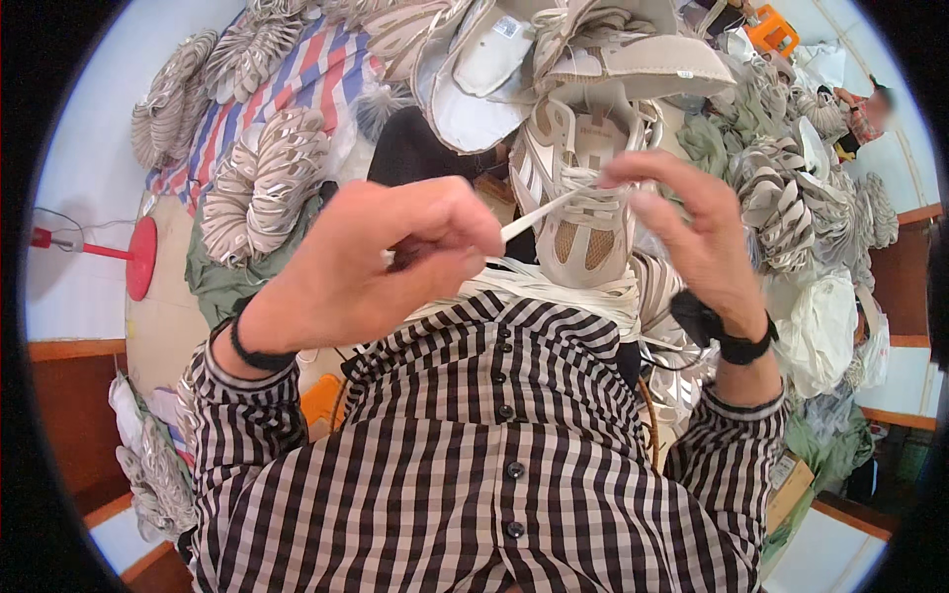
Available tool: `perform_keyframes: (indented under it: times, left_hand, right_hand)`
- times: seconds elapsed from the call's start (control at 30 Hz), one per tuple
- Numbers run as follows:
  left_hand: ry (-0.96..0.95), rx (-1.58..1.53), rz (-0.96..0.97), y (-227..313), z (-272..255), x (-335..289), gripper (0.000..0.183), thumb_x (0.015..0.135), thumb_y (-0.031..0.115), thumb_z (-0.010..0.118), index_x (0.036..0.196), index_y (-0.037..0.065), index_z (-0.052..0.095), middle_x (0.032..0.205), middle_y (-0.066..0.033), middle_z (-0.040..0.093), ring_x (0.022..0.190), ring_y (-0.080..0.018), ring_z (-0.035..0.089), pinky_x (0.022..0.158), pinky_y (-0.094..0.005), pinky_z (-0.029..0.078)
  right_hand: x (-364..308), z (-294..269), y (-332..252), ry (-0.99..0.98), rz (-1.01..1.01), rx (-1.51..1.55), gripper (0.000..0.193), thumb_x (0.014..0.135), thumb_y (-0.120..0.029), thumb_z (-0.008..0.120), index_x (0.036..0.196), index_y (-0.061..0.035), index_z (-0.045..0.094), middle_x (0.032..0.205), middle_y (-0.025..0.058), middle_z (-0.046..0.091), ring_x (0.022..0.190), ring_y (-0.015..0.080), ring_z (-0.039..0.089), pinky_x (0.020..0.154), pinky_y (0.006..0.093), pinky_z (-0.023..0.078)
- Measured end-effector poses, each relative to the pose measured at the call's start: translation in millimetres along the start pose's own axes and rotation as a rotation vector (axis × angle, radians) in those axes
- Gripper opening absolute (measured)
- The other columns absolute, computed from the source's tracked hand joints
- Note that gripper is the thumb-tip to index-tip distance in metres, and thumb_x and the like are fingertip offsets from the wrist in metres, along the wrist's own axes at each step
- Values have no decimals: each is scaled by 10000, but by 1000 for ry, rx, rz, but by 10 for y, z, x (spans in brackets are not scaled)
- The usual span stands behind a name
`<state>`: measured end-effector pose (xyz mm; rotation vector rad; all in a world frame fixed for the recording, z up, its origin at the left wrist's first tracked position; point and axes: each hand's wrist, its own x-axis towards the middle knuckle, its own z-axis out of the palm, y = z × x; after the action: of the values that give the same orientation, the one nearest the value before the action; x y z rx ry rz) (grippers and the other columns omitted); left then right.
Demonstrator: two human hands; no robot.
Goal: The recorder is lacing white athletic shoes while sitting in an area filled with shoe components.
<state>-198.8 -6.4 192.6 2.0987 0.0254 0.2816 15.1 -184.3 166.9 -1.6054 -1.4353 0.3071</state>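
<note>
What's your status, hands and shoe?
Left hand pinching white lace, pulled taut. Right hand at shoe eyelets. Nothing blocking.

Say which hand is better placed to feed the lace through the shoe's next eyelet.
Left, probably. The left hand pinches the free end of the white lace, its tip aimed at the shoe. The right hand has its fingertips at the laced eyelets, seemingly steadying them.

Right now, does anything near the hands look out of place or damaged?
Nothing looks damaged. The left hand pinches a white lace, drawn taut to the beige sneaker that the right hand touches. A loose bundle of white laces lies on the lap, and shoe uppers are heaped around, but nothing seems spilled.
</note>
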Motion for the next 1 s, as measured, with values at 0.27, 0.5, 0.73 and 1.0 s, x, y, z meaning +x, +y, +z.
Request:
perform_keyframes:
  times: [0.27, 0.5, 0.73, 1.0]
  left_hand:
    - [82, -42, 86, 326, -361, -483, 125, 775, -10, 660, 899, 6, 655, 698, -38, 639, 558, -75, 590, 504, -219, 429]
    - [42, -46, -187, 15, -362, -528, 118, 787, -32, 639, 903, -15, 645, 682, -36, 626, 564, -74, 587, 506, -218, 419]
    - [-96, -61, -220, -539, 5, -99, 72, 836, 55, 655, 874, -4, 640, 641, -16, 604, 568, -37, 515, 521, -201, 390]
    - [-176, -94, -101, -662, 421, 272, 62, 844, 55, 624, 859, -4, 635, 631, -34, 591, 561, -69, 514, 532, -222, 405]
  right_hand:
    - [274, 293, -687, -395, -312, 155, 102, 807, -55, 626, 869, 24, 645, 716, 113, 628, 613, 233, 615, 554, 315, 470]
    - [-514, -618, -496, 102, 35, 189, 239, 839, -192, 619, 773, 37, 644, 576, 46, 551, 475, 116, 471, 490, 266, 376]
    - [-1089, -1135, 250, 382, 318, 249, 285, 937, -226, 536, 932, 41, 637, 792, 48, 618, 715, 106, 538, 687, 246, 423]
    - [-1082, -873, 998, 253, 495, -231, 212, 901, -117, 555, 1077, -19, 620, 959, 8, 638, 896, 111, 576, 804, 261, 451]
